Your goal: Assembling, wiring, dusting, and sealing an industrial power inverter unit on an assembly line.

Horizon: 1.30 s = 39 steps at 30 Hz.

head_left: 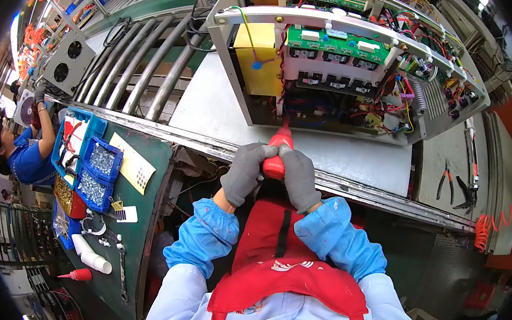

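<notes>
In front of me stands an open metal chassis (pixel 245 102) full of wires, with a green circuit board (pixel 337 43) across its upper part and a yellow panel (pixel 257 64) at its left. Both gloved hands hold a red squeeze bottle (pixel 278 156) at the chassis's near edge. My left hand (pixel 246 170) is closed on its left side, my right hand (pixel 298 176) on its right. The bottle's narrow end points away from me, toward the chassis's lower opening; the dark interior hides just where its tip is.
Blue bins of screws (pixel 101 160), a wrench (pixel 122 270), a white cup (pixel 95 260) and another red bottle (pixel 81 274) lie on the green table (pixel 119 293) at left. Rollers (pixel 148 73) run behind. Pliers (pixel 445 180) lie right, near a red coiled hose (pixel 491 223). A co-worker (pixel 28 154) stands far left.
</notes>
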### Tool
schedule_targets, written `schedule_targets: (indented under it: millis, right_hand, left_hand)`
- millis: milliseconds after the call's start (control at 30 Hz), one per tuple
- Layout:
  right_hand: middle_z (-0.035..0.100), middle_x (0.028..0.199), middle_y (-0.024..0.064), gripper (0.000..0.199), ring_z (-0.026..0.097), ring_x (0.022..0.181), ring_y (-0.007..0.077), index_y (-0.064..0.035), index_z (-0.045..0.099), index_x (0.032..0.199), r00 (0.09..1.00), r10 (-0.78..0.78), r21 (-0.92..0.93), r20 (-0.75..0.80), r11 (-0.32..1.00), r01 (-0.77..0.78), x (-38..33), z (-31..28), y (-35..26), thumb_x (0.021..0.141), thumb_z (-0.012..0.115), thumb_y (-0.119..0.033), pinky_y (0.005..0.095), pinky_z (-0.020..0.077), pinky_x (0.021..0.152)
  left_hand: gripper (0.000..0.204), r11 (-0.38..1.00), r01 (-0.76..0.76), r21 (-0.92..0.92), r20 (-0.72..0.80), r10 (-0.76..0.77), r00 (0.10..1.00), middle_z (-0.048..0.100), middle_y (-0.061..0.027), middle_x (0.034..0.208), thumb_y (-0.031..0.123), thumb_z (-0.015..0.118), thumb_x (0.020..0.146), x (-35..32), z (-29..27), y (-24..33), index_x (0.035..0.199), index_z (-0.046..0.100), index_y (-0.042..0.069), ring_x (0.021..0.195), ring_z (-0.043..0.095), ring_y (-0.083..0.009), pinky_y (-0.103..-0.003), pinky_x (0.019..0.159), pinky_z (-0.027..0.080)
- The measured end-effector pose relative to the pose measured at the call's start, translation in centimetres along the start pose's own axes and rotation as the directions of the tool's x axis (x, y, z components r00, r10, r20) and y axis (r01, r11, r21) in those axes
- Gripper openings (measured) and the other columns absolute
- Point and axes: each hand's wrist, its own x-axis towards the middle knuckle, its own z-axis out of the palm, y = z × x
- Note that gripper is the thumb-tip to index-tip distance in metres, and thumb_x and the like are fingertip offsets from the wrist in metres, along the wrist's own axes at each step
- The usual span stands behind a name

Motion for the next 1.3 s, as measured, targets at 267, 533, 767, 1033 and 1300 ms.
schedule_targets:
  millis: [267, 533, 767, 1033, 1300]
  right_hand:
    - [0.058, 0.069, 0.0209, 0.054, 0.054, 0.066, 0.0294, 0.0057, 0.062, 0.082, 0.999, -0.007, 0.035, -0.043, 0.999, 0.008, 0.5, 1.2, 1.1, 0.095, 0.049, -0.045, 0.0416, 0.0442, 0.068]
    - [0.059, 0.068, 0.0199, 0.055, 0.056, 0.067, 0.0310, 0.0054, 0.062, 0.082, 0.990, -0.130, -0.036, -0.056, 0.991, 0.128, 1.4, 1.3, 0.0, 0.097, 0.047, -0.045, 0.0425, 0.0437, 0.067]
    - [0.055, 0.063, 0.0128, 0.054, 0.052, 0.059, 0.0214, 0.0037, 0.060, 0.082, 0.985, 0.169, 0.120, -0.036, 0.979, -0.163, 0.1, 3.1, -0.3, 0.097, 0.047, -0.047, 0.0388, 0.0424, 0.057]
    - [0.056, 0.064, 0.0105, 0.056, 0.055, 0.059, 0.0210, 0.0032, 0.060, 0.086, 0.981, 0.174, 0.191, -0.087, 0.969, -0.155, 0.5, 4.0, -0.5, 0.098, 0.045, -0.049, 0.0383, 0.0430, 0.056]
    - [0.054, 0.063, 0.0081, 0.056, 0.053, 0.050, 0.0175, 0.0011, 0.058, 0.090, 0.984, 0.166, 0.239, -0.063, 0.960, -0.147, -0.9, 4.8, -0.9, 0.098, 0.043, -0.052, 0.0332, 0.0430, 0.048]
  left_hand:
    - [0.030, 0.994, -0.086, 0.066, 0.032, 0.084, 0.996, 0.058, 0.0008, 0.071, 0.034, 0.057, 0.088, 0.5, -0.9, 0.1, 0.088, 0.067, 0.006, 0.057, 0.050, -0.0081, -0.023, 0.052, 0.039]
    - [0.031, 0.991, -0.133, 0.018, 0.048, 0.132, 0.990, 0.059, -0.0012, 0.071, 0.032, 0.058, 0.087, 1.9, -0.8, 0.9, 0.084, 0.068, 0.003, 0.060, 0.052, -0.0092, -0.025, 0.053, 0.040]
    - [0.029, 0.986, -0.148, 0.076, 0.142, 0.136, 0.980, 0.060, -0.0047, 0.072, 0.026, 0.060, 0.084, 2.5, -2.8, 1.0, 0.083, 0.066, -0.002, 0.065, 0.058, -0.0120, -0.027, 0.058, 0.047]
    - [0.032, 0.986, -0.145, 0.077, 0.157, 0.132, 0.979, 0.064, -0.0088, 0.079, 0.024, 0.060, 0.083, 3.0, -2.9, 2.3, 0.092, 0.066, -0.006, 0.069, 0.061, -0.0147, -0.028, 0.064, 0.050]
    - [0.034, 0.979, -0.169, 0.110, 0.171, 0.148, 0.974, 0.063, -0.0094, 0.076, 0.025, 0.060, 0.081, 2.4, -3.5, 2.6, 0.089, 0.066, -0.008, 0.068, 0.059, -0.0146, -0.028, 0.063, 0.049]
